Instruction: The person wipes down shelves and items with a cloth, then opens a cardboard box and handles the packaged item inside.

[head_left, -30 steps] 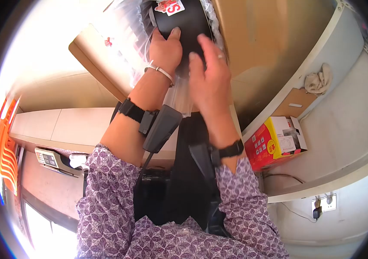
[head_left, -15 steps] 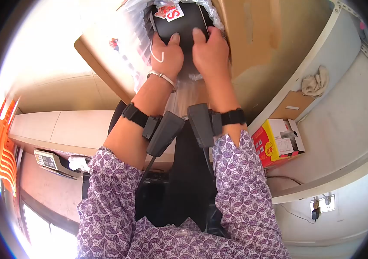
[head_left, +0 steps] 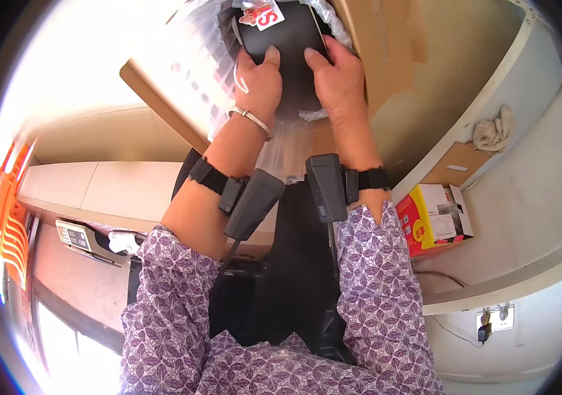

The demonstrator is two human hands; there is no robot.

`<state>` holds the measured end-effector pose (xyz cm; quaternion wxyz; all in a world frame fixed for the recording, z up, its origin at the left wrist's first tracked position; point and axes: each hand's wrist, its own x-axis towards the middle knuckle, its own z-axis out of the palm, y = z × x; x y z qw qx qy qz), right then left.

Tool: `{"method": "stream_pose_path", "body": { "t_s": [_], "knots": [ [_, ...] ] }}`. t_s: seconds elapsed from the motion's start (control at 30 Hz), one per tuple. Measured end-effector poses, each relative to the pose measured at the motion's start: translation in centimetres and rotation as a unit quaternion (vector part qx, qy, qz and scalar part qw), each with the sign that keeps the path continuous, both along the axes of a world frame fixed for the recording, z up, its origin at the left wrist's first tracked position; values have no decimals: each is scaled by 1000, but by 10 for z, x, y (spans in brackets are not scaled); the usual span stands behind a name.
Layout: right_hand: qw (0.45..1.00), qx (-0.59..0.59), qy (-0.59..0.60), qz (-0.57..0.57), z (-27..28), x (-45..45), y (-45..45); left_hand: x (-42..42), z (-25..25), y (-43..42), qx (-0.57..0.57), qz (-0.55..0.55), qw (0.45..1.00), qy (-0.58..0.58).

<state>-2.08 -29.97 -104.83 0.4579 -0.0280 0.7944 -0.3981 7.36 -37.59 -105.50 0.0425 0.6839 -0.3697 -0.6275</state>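
Observation:
A black object with a white and red sticker lies at the top centre, with clear plastic wrap around it. My left hand grips its left side, the thumb on top and the other fingers mostly hidden at the edge. On the opposite side my right hand holds it the same way, thumb on the black surface. Loose clear plastic hangs down between my wrists. Behind the wrap stands an open cardboard box.
To the right, a red and yellow box, a cardboard piece and a crumpled cloth rest on a curved counter. At left are an orange rack and a device with a keypad.
My right hand has come down from above the black object and taken hold of its right side. My left hand has kept its grip. The view has shifted slightly.

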Motion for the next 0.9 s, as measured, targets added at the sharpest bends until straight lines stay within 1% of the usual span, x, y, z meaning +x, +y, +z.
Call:
{"method": "stream_pose_path", "body": {
  "t_s": [0.07, 0.17, 0.27, 0.37, 0.47, 0.57, 0.63, 0.73, 0.8, 0.9],
  "knots": [
    [1000, 11, 21, 3, 5, -2, -4, -2, 2, 0, 18, 3, 1000, 4],
    [994, 78, 58, 41, 10, -7, -11, -9, 2, 1, 33, 6, 999, 13],
    [997, 33, -67, 11, 3, -18, -8, -11, 5, 1, 28, -4, 1000, 5],
    [999, -22, 24, -1, -8, -6, -4, -7, -1, 3, 7, -13, 1000, -3],
    [1000, -6, -2, -30, -1, -1, -7, -1, -10, 4, -27, -17, 999, 0],
    [999, 10, 46, -22, -3, 3, -7, -1, -8, 7, -34, -18, 999, -14],
    [997, 31, 67, -1, 1, 5, -9, -1, -9, 7, -55, -35, 998, -26],
    [990, 77, 110, 37, 9, 10, -12, 1, -5, 5, -54, -56, 995, -55],
    [984, 89, 140, 70, 19, 13, -16, 5, -1, 3, -35, -48, 997, -49],
    [973, 90, 172, 124, 18, 22, -9, 12, -3, -1, -21, -37, 999, -30]
  ]
}}
